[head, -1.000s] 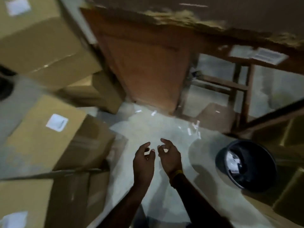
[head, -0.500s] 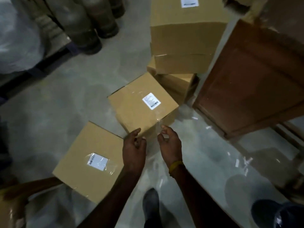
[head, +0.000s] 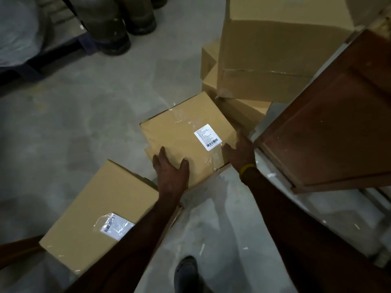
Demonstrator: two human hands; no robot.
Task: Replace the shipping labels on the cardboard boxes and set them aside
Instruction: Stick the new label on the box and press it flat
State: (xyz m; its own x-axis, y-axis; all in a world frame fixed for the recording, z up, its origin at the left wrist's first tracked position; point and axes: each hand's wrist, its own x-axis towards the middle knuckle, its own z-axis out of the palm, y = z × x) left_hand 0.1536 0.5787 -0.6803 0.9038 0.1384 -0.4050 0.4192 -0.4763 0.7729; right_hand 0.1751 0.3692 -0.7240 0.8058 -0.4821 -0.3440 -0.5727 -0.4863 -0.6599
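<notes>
A cardboard box sealed with clear tape lies on the concrete floor at the centre, with a white barcode shipping label on its top. My left hand lies flat on the box's near left corner, fingers spread and thumb on the top face. At the box's right edge is my right hand, thumb on top by the label and fingers along the side. A second cardboard box lies nearer on the left; its label sits under shiny tape, partly hidden by my left forearm.
Larger cardboard boxes are stacked just behind the centre box. A brown wooden cabinet stands close on the right. Dark cylinders and a pallet stand at the back left. My shoe and small paper scraps lie on the floor below.
The view swung from the cabinet and bin to the boxes. Both hands moved forward and spread apart, from hovering together at the box's near corner to touching its left and right sides.
</notes>
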